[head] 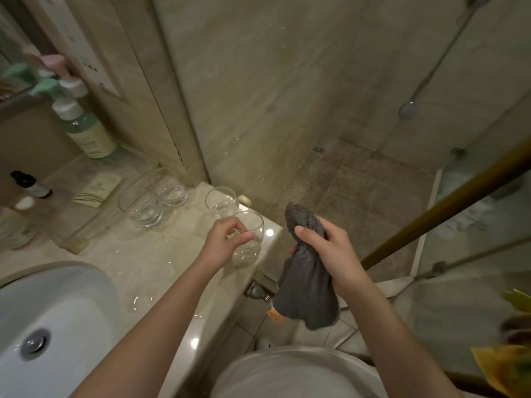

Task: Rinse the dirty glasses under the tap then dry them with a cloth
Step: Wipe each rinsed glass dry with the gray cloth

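The left hand (pixel 227 239) is pinching 1 glass (pixel 248 235) over the worktop (pixel 149 262) edge; 3 more glasses (pixel 140 206) are standing behind it; the right hand (pixel 327 251) is squeezing 1 grey cloth (pixel 307 291); 1 white sink (pixel 51 317) is sitting nearby.

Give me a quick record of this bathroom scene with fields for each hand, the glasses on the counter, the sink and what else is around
left hand: left hand grips a clear glass above the counter edge
right hand: right hand holds a bunched grey cloth, apart from the glass
glasses on counter: three glasses stand upright on the counter
sink: white sink at lower left, no water visibly running
other: pump bottle, small dark bottle, shower head
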